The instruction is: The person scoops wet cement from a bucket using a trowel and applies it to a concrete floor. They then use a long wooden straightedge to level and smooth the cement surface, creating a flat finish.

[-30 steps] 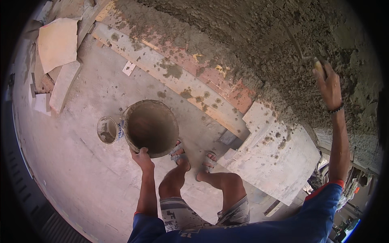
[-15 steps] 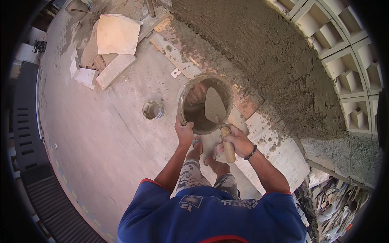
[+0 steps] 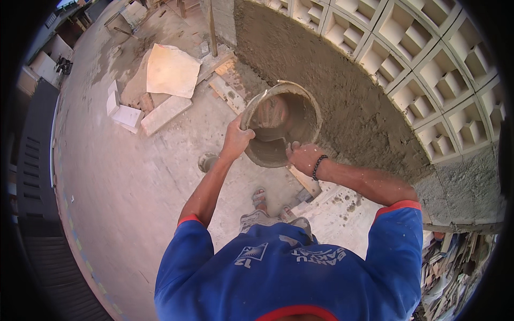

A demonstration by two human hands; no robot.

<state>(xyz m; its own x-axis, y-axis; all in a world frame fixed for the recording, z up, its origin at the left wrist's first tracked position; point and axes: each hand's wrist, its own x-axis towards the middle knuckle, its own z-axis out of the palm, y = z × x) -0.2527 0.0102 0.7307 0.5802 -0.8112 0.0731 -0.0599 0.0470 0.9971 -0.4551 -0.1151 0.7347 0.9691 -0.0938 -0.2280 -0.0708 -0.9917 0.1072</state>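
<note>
A mortar-smeared bucket (image 3: pixel 304 115) is held up in front of me, tilted so that its mouth shows. My left hand (image 3: pixel 236 139) grips its rim on the left side. At the lower right of the mouth, my right hand (image 3: pixel 306 158) is closed round a trowel, whose handle is hidden in the fist. The trowel's grey-coated blade (image 3: pixel 271 151) is inside the bucket, against wet mortar and hard to tell apart from it. Beyond the bucket, to the right, runs a wall band of rough wet mortar (image 3: pixel 348 101).
A small pail (image 3: pixel 205 162) stands on the concrete floor, partly behind my left forearm. A pale sheet (image 3: pixel 172 71), planks (image 3: pixel 166 115) and white blocks (image 3: pixel 126 116) lie at the far left. Patterned vent blocks (image 3: pixel 412 38) top the wall; scrap wood (image 3: pixel 455 262) is piled lower right.
The bucket has come up and slightly right, tilting, in my left hand. My right hand has turned the trowel over, and its blade has gone from upright view down into the bucket.
</note>
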